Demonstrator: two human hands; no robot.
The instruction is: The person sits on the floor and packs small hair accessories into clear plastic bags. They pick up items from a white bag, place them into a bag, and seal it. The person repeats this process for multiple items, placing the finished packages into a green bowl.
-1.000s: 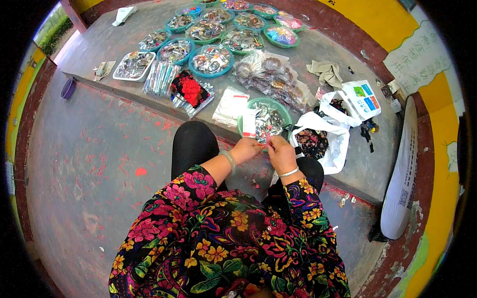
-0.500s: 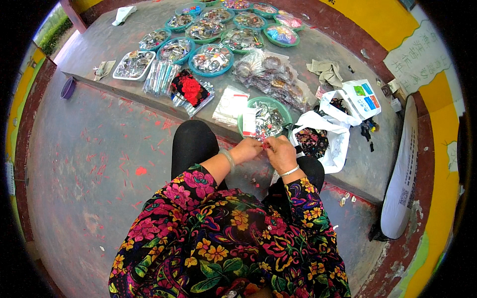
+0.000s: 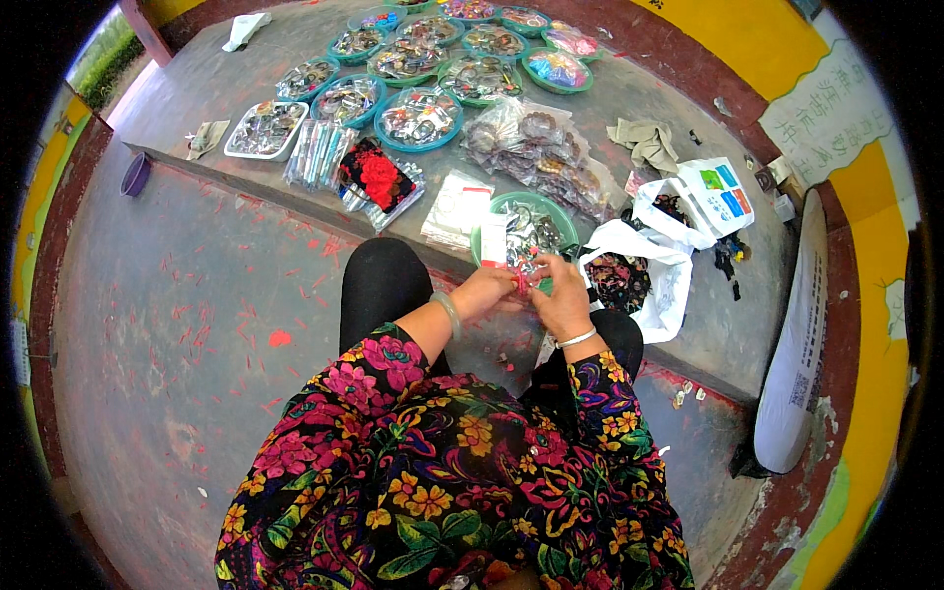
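My left hand (image 3: pixel 483 293) is closed in a pinch on a small red thing (image 3: pixel 520 282), too small to make out exactly. Beside it is my right hand (image 3: pixel 563 301), its thumb and forefinger parted close to the red piece; whether they touch it I cannot tell. Both hands are above my lap, at the near side of a green basin (image 3: pixel 570 228) heaped with small items in clear packets. A white card with red printing (image 3: pixel 494 239) leans at the basin's left side.
White plastic bags (image 3: pixel 672 307) with dark patterned cloth stand right of the basin. Flat white packets (image 3: pixel 456 208) and a black-and-red cloth piece (image 3: pixel 377 179) lie to the left. Several packed basins (image 3: pixel 418 146) and clear bags (image 3: pixel 536 147) cover the ledge behind. A purple bowl (image 3: pixel 135 174) sits far left.
My right hand's thumb and forefinger have come apart, and its fingers have shifted slightly up. The left hand has stayed nearly in place, and more of the red piece shows.
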